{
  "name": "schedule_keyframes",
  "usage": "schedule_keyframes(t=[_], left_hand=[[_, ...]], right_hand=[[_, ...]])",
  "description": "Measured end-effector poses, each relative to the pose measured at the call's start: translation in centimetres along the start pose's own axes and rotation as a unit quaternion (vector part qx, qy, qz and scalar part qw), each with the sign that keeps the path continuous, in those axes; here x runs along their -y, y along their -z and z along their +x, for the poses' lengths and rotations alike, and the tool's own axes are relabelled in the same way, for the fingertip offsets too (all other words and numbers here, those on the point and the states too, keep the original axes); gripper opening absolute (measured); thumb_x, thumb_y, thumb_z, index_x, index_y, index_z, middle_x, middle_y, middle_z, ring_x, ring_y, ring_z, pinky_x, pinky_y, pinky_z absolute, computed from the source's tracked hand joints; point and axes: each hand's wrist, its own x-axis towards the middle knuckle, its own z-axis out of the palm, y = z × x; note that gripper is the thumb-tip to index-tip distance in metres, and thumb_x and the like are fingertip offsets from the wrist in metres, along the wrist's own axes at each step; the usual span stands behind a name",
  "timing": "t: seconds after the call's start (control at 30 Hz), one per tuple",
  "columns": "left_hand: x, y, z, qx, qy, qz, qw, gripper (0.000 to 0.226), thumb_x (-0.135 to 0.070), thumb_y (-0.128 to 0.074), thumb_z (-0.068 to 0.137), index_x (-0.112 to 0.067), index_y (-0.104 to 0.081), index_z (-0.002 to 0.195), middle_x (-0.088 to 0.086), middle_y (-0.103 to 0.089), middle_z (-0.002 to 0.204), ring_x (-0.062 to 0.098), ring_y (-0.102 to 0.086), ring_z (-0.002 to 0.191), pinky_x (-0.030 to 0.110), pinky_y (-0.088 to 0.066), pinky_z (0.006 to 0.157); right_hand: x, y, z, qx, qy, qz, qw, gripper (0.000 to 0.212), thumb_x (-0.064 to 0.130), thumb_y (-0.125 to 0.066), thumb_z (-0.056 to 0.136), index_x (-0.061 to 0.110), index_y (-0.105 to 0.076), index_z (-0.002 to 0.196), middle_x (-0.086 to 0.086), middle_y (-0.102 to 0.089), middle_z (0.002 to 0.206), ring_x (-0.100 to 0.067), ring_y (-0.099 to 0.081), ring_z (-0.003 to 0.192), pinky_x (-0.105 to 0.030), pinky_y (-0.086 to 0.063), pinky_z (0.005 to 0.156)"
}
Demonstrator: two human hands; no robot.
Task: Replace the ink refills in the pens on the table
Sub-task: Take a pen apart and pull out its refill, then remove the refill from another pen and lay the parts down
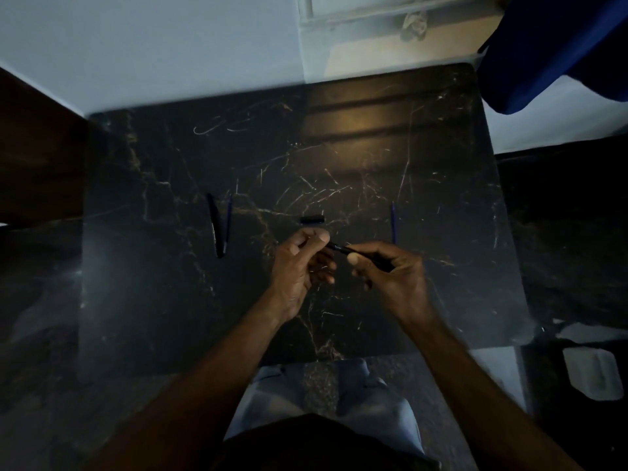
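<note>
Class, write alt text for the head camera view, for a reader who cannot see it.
Two bare hands hold a dark pen above a black marble table, the left hand at its tip, the right hand around its barrel. On the table lie a pen cap, another pen beside a blue refill, and a second refill.

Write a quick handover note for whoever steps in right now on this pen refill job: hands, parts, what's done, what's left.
Left hand: pinching the front end of the black pen.
Right hand: gripping that pen's barrel, above the table.
On the table: a cap just beyond the hands; another black pen with a blue refill beside it at left; a second blue refill at right.
Done: held pen uncapped.
Left: cannot tell whether its refill is swapped; the left pen looks untouched.
</note>
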Motion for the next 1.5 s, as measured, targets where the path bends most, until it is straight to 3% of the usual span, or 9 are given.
schedule_keyframes(t=[0.2,0.47,0.63,0.77,0.87,1.1,1.37,1.43,1.5], left_hand=[[0.1,-1.3,0.3,-0.017,-0.009,-0.021,1.000,0.018,-0.027,-0.078,0.093,-0.011,-0.071,0.095,0.004,-0.069,0.077,0.012,-0.065,0.062,0.025,-0.054,0.050],[-0.2,-2.4,0.5,0.014,0.016,-0.132,0.991,0.015,-0.018,-0.083,0.082,-0.023,-0.083,0.097,0.008,-0.080,0.107,0.013,-0.076,0.090,0.027,-0.062,0.069],[0.4,-3.1,0.5,0.021,-0.018,-0.065,0.998,0.017,-0.008,-0.075,0.095,-0.013,-0.077,0.111,0.014,-0.080,0.113,0.023,-0.078,0.102,0.032,-0.062,0.078],[0.7,-3.0,0.5,0.026,-0.038,-0.034,0.998,0.020,-0.006,-0.074,0.096,-0.009,-0.074,0.116,0.016,-0.079,0.115,0.028,-0.078,0.105,0.033,-0.062,0.080],[1.1,-2.9,0.2,0.038,-0.041,-0.016,0.998,0.017,-0.006,-0.076,0.095,-0.013,-0.077,0.111,0.016,-0.080,0.113,0.027,-0.078,0.103,0.032,-0.062,0.082],[1.2,-2.7,0.2,-0.016,-0.015,-0.135,0.991,0.024,-0.019,-0.081,0.086,-0.012,-0.077,0.109,0.009,-0.078,0.107,0.015,-0.075,0.088,0.029,-0.061,0.073],[0.7,-1.2,0.9,-0.048,0.024,-0.223,0.973,0.020,-0.016,-0.073,0.095,-0.013,-0.073,0.115,0.005,-0.079,0.100,0.012,-0.075,0.088,0.026,-0.063,0.073],[0.8,-0.7,1.3,-0.046,-0.004,-0.177,0.983,0.017,-0.015,-0.072,0.097,-0.016,-0.075,0.114,0.003,-0.080,0.103,0.013,-0.076,0.090,0.027,-0.064,0.073],[1.0,0.2,2.1,-0.061,-0.076,0.035,0.995,0.017,-0.014,-0.073,0.098,-0.021,-0.077,0.113,-0.004,-0.081,0.107,0.009,-0.077,0.098,0.028,-0.065,0.080]], right_hand=[[0.0,0.8,-0.1,-0.020,-0.003,-0.003,1.000,0.015,0.004,-0.074,0.094,0.009,-0.079,0.107,-0.015,-0.076,0.085,-0.013,-0.068,0.068,-0.024,-0.053,0.052],[0.1,2.3,-0.3,-0.043,-0.005,-0.003,0.999,0.010,0.004,-0.076,0.093,0.011,-0.080,0.099,-0.004,-0.075,0.075,-0.013,-0.064,0.065,-0.023,-0.051,0.058],[0.5,2.4,-0.5,0.004,0.057,-0.054,0.997,0.028,-0.004,-0.072,0.094,0.017,-0.077,0.112,0.023,-0.078,0.089,0.005,-0.071,0.078,-0.009,-0.051,0.069],[0.4,2.8,-0.4,0.003,0.044,-0.090,0.995,0.020,0.005,-0.075,0.095,0.021,-0.078,0.108,0.014,-0.078,0.091,-0.005,-0.071,0.076,-0.019,-0.054,0.068],[-0.2,2.9,0.1,0.013,0.036,-0.142,0.989,0.006,0.010,-0.078,0.094,0.015,-0.076,0.095,0.001,-0.073,0.083,-0.013,-0.065,0.070,-0.025,-0.053,0.066],[-0.9,3.0,-0.2,0.000,0.067,-0.224,0.972,0.007,0.036,-0.070,0.091,0.030,-0.068,0.089,0.010,-0.068,0.083,-0.008,-0.065,0.069,-0.015,-0.050,0.061],[-0.3,3.5,-0.3,0.012,0.091,-0.265,0.960,0.014,0.040,-0.063,0.091,0.027,-0.067,0.089,0.011,-0.064,0.084,-0.008,-0.064,0.080,-0.016,-0.051,0.069],[-0.3,3.5,-0.4,0.007,0.097,-0.263,0.960,0.010,0.036,-0.065,0.092,0.027,-0.067,0.089,0.014,-0.064,0.082,-0.006,-0.064,0.078,-0.012,-0.049,0.067],[-0.5,3.5,-0.4,-0.006,0.101,-0.254,0.962,0.006,0.031,-0.067,0.093,0.029,-0.066,0.087,0.016,-0.063,0.080,-0.006,-0.062,0.074,-0.011,-0.046,0.065]])
